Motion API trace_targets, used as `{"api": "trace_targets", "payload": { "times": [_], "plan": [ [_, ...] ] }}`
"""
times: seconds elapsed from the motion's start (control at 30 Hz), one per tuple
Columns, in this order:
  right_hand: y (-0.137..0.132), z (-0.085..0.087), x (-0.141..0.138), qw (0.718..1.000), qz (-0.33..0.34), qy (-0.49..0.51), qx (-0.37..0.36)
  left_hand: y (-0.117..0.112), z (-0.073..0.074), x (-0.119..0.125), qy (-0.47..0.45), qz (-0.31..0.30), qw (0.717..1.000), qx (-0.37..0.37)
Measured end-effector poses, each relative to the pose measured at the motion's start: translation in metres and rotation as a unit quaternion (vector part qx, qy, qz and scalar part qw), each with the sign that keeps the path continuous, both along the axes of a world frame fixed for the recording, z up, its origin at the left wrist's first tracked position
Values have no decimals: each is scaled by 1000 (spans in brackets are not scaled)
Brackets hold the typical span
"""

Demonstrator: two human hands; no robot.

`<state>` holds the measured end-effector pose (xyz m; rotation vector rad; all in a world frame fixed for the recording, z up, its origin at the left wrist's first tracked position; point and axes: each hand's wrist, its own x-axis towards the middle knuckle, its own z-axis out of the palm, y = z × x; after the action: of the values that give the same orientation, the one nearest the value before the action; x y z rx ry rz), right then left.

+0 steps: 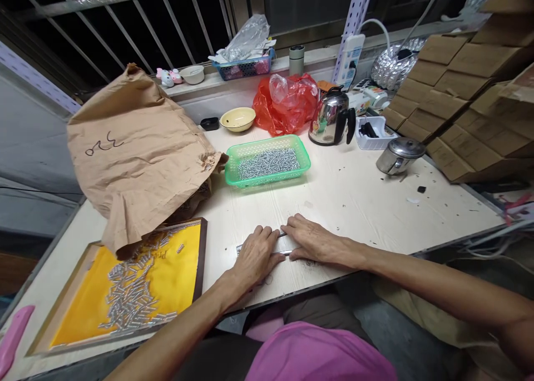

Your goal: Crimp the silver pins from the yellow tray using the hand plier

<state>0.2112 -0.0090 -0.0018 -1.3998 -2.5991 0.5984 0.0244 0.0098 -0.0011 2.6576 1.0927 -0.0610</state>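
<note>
Near the table's front edge lies a flat silvery metal bar, partly covered by both hands. My left hand is closed over its left part, fingers along the far side and thumb along the near side. My right hand grips the right part in the same way, with a small gap between the two hands. To the left, many small silvery metal pieces, perhaps springs, lie on the yellow lining of a shallow tray. Farther back, a green plastic basket contains many small shiny metal pieces.
A large brown paper bag overhangs the tray. Behind the basket are a yellow bowl, red plastic bags and a metal kettle. A lidded metal pot and stacked cardboard boxes stand at right.
</note>
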Motion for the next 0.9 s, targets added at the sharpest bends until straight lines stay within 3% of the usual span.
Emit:
{"api": "trace_targets", "payload": {
  "times": [0.33, 0.57, 0.7, 0.8, 0.9],
  "plan": [
    [13, -10, -11, 999, 0, -34, -7, 11, -6, 2, 20, -10, 1000, 21],
    [11, -11, -7, 999, 0, -20, 36, 7, -7, 2, 30, 20, 998, 44],
    [12, -10, 9, 996, 29, 53, 59, -14, -18, -1, -49, 85, 992, 84],
    [13, -13, 13, 994, 36, 92, 53, -40, -31, 2, -103, 78, 987, 96],
    [18, -19, 5, 994, -4, 84, 75, -62, -42, 10, -133, 67, 986, 69]
  ]
}}
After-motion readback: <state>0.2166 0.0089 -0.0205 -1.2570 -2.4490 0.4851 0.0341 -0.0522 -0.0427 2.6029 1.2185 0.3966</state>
